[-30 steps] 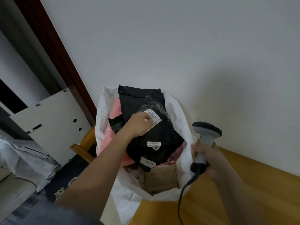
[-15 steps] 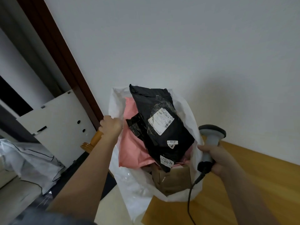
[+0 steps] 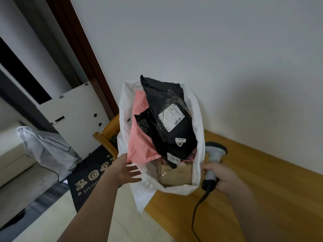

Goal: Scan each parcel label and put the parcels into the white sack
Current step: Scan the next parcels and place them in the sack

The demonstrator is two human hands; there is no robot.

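Observation:
The white sack [image 3: 196, 119] stands against the wall, stuffed with parcels. A black poly parcel [image 3: 167, 130] with a white label lies on top, over a pink parcel [image 3: 139, 137] and a brown cardboard box [image 3: 176, 173] at the front. My left hand [image 3: 126, 170] hovers beside the sack's near-left rim, fingers spread, holding nothing. My right hand [image 3: 222, 177] grips the handle of a grey barcode scanner [image 3: 214, 158] just right of the sack, its black cable trailing down.
The sack rests on a wooden bench [image 3: 262, 180] along the white wall. A wooden chair arm [image 3: 106, 135] sits left of the sack. A dark doormat [image 3: 90, 177] lies on the tiled floor, and another whitish sack [image 3: 47, 151] lies at left.
My left hand let go of the black parcel's label, went to the sack's left rim, then dropped lower and opened. The right hand with the scanner stayed beside the sack.

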